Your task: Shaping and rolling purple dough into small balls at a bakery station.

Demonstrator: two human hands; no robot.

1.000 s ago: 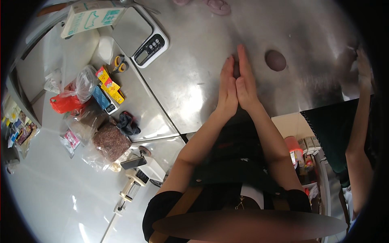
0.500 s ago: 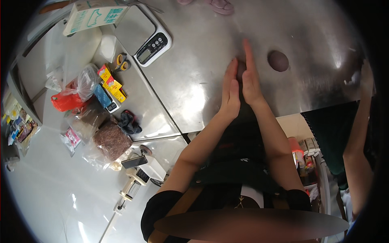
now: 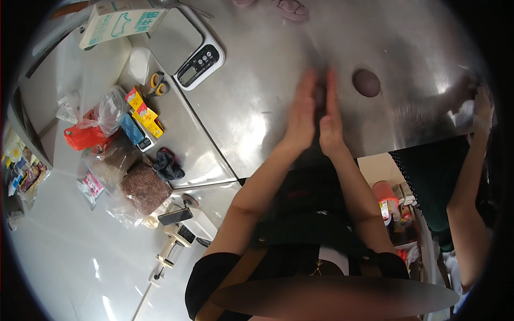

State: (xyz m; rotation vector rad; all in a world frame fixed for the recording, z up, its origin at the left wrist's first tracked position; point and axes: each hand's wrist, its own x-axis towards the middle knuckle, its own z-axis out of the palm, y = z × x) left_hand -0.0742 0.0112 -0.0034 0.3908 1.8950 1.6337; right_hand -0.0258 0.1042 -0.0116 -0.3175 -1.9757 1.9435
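Hands have shifted since half a second ago: palms stay pressed together but the left hand [image 3: 301, 115] now sits a bit lower against the right hand [image 3: 331, 119], rolling motion, slight blur. Fingers of both hands are straight and close together, pointing away from the body, flat palm to palm; a small dark purple lump [image 3: 319, 95] shows between the fingers near the tips, mostly hidden, so its shape is unclear.

Landmark: purple dough ball [image 3: 367, 83], lying on the steel table [image 3: 251, 107], unchanged. Hands are just left of that ball, not touching it. Kitchen scale [image 3: 187, 45] is well left of the ball, up toward the far edge. Green-and-white carton [image 3: 115, 24] lies further left past the scale. Yellow packets [image 3: 144, 112] and a red plastic bag [image 3: 83, 136] are far left and lower than the ball. Clear bag of reddish-brown filling [image 3: 144, 187] is lower left, near the table edge. Another person's arm [image 3: 474, 176] is right of the ball, at the table's right edge.
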